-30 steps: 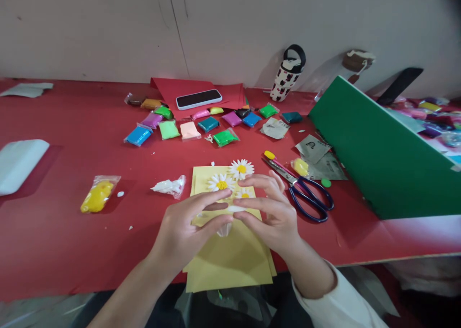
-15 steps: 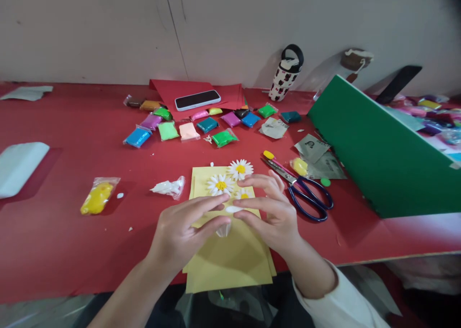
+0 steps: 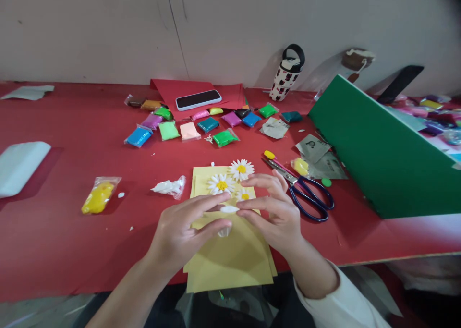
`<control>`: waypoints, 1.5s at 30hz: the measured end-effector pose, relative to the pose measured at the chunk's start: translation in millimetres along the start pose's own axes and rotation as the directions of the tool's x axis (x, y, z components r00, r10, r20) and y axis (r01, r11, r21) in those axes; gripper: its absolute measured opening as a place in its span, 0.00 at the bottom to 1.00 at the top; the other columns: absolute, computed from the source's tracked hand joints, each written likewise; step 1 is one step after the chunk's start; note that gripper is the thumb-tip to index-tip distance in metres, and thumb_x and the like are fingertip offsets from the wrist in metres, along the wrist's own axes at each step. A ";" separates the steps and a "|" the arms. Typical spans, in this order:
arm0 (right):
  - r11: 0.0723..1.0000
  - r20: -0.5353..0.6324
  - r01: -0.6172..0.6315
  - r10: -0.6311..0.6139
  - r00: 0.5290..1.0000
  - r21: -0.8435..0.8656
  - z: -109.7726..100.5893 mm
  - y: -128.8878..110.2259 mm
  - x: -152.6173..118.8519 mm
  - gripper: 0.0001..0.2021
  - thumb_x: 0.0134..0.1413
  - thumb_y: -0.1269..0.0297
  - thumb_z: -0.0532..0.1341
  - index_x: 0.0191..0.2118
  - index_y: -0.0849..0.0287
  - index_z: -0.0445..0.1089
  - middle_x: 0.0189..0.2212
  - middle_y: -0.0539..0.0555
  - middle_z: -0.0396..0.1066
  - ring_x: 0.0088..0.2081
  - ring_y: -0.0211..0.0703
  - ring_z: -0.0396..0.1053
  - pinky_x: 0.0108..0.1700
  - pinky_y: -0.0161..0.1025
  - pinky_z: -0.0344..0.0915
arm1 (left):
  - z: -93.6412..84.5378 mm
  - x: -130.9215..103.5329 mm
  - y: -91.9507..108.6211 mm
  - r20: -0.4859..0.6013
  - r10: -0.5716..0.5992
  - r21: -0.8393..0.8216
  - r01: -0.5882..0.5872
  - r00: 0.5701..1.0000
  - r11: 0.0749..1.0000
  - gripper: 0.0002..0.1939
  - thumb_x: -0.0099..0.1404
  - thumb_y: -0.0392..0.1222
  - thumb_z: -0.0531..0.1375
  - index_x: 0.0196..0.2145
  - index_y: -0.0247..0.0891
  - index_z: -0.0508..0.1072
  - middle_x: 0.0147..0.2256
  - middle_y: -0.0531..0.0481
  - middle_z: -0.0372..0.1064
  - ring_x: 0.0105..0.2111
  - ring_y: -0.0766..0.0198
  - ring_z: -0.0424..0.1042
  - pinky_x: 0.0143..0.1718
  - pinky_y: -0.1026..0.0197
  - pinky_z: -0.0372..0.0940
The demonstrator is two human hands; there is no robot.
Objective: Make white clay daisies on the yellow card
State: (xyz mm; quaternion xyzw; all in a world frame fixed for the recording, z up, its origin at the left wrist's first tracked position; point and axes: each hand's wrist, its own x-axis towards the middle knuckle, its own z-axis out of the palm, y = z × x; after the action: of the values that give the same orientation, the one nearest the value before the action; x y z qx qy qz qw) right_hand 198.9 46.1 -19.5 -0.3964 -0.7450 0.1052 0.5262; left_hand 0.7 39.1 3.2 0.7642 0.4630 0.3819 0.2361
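Note:
Between the thumb and index finger of my right hand [image 3: 275,210] is a small white petal-shaped piece of clay [image 3: 229,209], pinched by one end. My left hand [image 3: 189,222] is beside it, thumb and fingers apart and holding nothing. Both hands are over a stack of yellow paper sheets [image 3: 230,265]. Daisies with yellow centres lie on the paper: one in front [image 3: 220,184], one behind it [image 3: 241,169] and one partly covered by my right hand [image 3: 245,195]. Under my left thumb shows part of a white petalled shape [image 3: 224,232].
Right of the paper lie dark-handled scissors [image 3: 311,198] and a yellow-tipped tool [image 3: 269,154]. A green board [image 3: 385,150] stands at the right. Bagged clay [image 3: 224,137], a phone [image 3: 199,100] and a tumbler [image 3: 286,76] are behind. At left are yellow clay [image 3: 99,197] and white clay [image 3: 169,188] in bags.
The white petal piece shows more fully now, tilted less and slightly further left between the hands. My right fingers have shifted slightly; my left hand has barely moved.

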 end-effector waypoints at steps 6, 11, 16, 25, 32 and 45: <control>1.000 0.017 0.010 -0.010 1.000 -0.009 1.7 -3.2 0.4 0.02 0.54 0.64 0.66 0.33 0.51 0.76 0.40 0.51 0.75 0.46 0.45 0.72 0.61 0.53 0.51 | 2.2 -1.3 -3.4 -0.024 0.090 0.028 -0.089 0.996 0.996 0.07 0.61 0.44 0.65 0.38 0.46 0.79 0.36 0.55 0.80 0.33 0.65 0.79 0.37 0.68 0.73; 1.000 0.026 0.010 -0.010 1.000 -0.002 1.1 -3.1 0.0 0.02 0.54 0.64 0.65 0.32 0.51 0.76 0.41 0.51 0.74 0.47 0.46 0.71 0.59 0.53 0.53 | 1.1 -0.2 -3.7 -0.035 0.073 -0.041 -0.075 0.997 0.996 0.08 0.58 0.42 0.67 0.38 0.47 0.79 0.36 0.56 0.80 0.33 0.66 0.80 0.37 0.70 0.73; 0.999 -0.006 0.033 -0.033 0.999 -0.030 1.9 -2.4 -0.8 0.03 0.54 0.65 0.65 0.31 0.49 0.76 0.41 0.49 0.74 0.47 0.45 0.71 0.61 0.54 0.51 | 6.5 2.3 3.9 0.192 -0.285 -0.395 0.340 0.939 0.853 0.19 0.53 0.48 0.70 0.43 0.45 0.79 0.39 0.51 0.80 0.36 0.59 0.80 0.33 0.67 0.75; 0.992 0.020 0.088 -0.087 0.996 -0.092 4.1 -1.8 -1.2 0.03 0.53 0.62 0.66 0.36 0.51 0.75 0.40 0.50 0.75 0.46 0.45 0.72 0.62 0.54 0.49 | 13.5 5.4 4.2 0.434 -0.466 -0.583 0.635 0.771 0.508 0.08 0.57 0.46 0.67 0.29 0.40 0.80 0.28 0.50 0.79 0.29 0.63 0.79 0.35 0.66 0.75; 0.993 0.048 0.094 -0.091 0.995 -0.065 5.9 -0.6 -2.8 0.02 0.54 0.65 0.66 0.32 0.49 0.76 0.40 0.49 0.75 0.46 0.44 0.71 0.62 0.53 0.48 | 10.1 1.5 -1.7 0.454 -0.393 -0.522 0.596 0.800 0.610 0.13 0.58 0.49 0.67 0.38 0.41 0.80 0.34 0.47 0.80 0.35 0.58 0.80 0.38 0.62 0.76; 1.000 0.026 -0.001 0.001 1.000 -0.002 0.2 0.7 -1.6 0.04 0.54 0.62 0.66 0.37 0.50 0.75 0.42 0.52 0.74 0.47 0.47 0.72 0.59 0.54 0.53 | 7.3 -0.8 -8.7 -0.134 0.301 0.164 -0.279 0.944 0.946 0.03 0.63 0.41 0.63 0.36 0.41 0.77 0.32 0.55 0.80 0.27 0.68 0.78 0.31 0.69 0.74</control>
State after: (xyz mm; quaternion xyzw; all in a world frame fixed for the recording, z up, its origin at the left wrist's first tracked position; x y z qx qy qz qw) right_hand 199.2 45.6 -21.1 -0.3960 -0.7516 0.1099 0.5160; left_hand 1.7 42.4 -7.6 0.8065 0.3886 0.4376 0.0844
